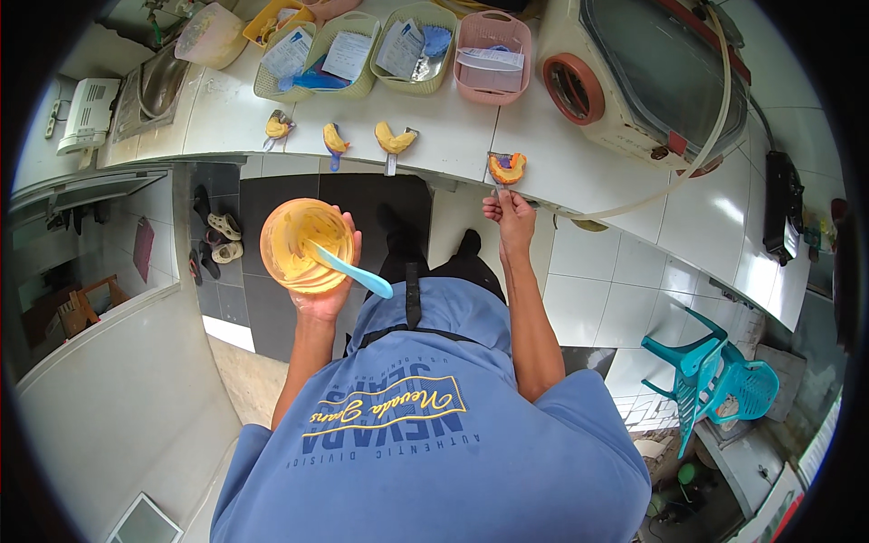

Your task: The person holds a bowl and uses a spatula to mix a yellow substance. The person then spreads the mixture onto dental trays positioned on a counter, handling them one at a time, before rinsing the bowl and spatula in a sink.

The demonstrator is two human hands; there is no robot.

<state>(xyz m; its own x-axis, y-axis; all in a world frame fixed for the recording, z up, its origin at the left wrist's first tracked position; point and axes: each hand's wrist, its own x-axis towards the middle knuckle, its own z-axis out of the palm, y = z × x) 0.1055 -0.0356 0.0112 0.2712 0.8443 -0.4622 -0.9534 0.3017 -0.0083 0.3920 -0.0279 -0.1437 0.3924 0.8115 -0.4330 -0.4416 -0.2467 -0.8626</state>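
Orange mixing bowl (269,240), left of center in frame, mouth toward the camera, yellow paste (294,252) smeared over its inside. Left hand (333,297) grasps it from below and along its right side. Light-blue spatula (364,280) sits in the bowl, blade end in paste, handle out over the rim to lower right. Right hand (512,215), right of center, pinches the handle of a filled dental impression tray (509,170) at the counter's front edge; yellow-orange curved filling on top. Can't tell if that tray touches the counter.

Farther up, on the white counter (444,136): three more impression trays in a row, top center-left. Left tray (278,128) and middle tray (336,141) show purple parts; right tray (396,139) has its handle toward the edge. All carry yellow material.

Behind them, at top: three pale green baskets (348,91) side by side, papers inside, then a pink basket (493,98), also with paper. Upper right: cream cabinet machine (611,118) with a red-rimmed round port, pale hose (726,77) hanging across it.
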